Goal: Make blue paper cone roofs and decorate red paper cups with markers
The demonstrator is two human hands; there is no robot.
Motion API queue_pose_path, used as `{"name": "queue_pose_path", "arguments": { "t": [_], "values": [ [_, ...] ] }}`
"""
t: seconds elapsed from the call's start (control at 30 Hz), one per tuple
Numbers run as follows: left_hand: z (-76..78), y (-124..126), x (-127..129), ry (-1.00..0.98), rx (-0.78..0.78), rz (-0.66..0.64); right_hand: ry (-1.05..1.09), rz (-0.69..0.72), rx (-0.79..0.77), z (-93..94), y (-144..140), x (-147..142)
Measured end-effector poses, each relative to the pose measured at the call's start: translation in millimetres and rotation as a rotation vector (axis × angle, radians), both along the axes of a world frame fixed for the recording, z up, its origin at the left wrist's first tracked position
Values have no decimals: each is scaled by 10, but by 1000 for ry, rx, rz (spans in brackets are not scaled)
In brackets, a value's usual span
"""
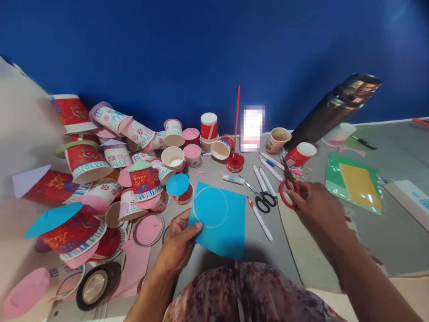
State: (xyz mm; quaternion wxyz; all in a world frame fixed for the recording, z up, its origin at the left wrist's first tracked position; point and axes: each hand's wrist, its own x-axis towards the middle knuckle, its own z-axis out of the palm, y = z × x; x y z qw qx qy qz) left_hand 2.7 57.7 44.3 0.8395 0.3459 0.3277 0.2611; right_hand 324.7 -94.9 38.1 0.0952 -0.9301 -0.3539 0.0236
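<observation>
My left hand (179, 239) pinches the left edge of a blue paper sheet (221, 223) that has a circle drawn on it. The sheet is lifted a little above the grey table (395, 228). My right hand (315, 205) grips red-handled scissors (288, 185) by their loops, blades pointing away from me. Black-handled scissors (263, 201) and several white pens (264, 181) lie between the two hands. A small glue tube (233, 179) rests just beyond the sheet.
A heap of decorated red and white paper cups (100, 174) with pink and blue paper discs fills the left. A tape roll (97, 286) sits near left. A red paint pot with a stick (235, 162), a dark flask (335, 107) and green and yellow sheets (357, 185) stand further right.
</observation>
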Motion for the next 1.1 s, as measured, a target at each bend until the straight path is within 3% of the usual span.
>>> {"name": "queue_pose_path", "arguments": {
  "t": [0.1,0.17,0.23,0.57,0.67,0.83,1.1],
  "values": [
    [-22,-13,-1,-12,7,7,3,134,81,-67,15,-128],
    [-20,-27,5,-9,12,24,124,313,3,-105,43,-223],
    [-10,-40,12,-6,14,39,178,401,-76,-114,82,-301],
    [9,-50,-12,-58,37,48,152,331,-288,96,359,-359],
    [17,-39,-38,-69,37,51,258,359,-178,69,303,-272],
    [-9,9,-56,-99,35,37,702,332,149,39,50,-169],
    [4,-6,10,-97,41,23,1529,104,609,-212,-127,-514]
  ]
}}
